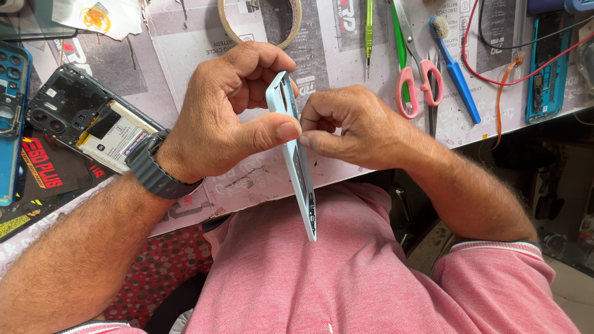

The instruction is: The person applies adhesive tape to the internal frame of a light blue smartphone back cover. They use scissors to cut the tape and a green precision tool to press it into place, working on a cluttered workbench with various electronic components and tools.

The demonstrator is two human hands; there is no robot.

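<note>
Near the centre of the frame, both hands gripped a light blue phone frame [296,161] held edge-on, its lower end hanging over the person's pink shirt [322,278]. The left hand [226,114], with a dark watch [154,167] on its wrist, wrapped the upper part, thumb pressed to the edge. The right hand [356,127] pinched the same edge just beside that thumb. On the tabletop [272,176], an opened phone [86,124] lay at left; pink-handled scissors [417,68] and a blue brush [455,65] lay at upper right.
</note>
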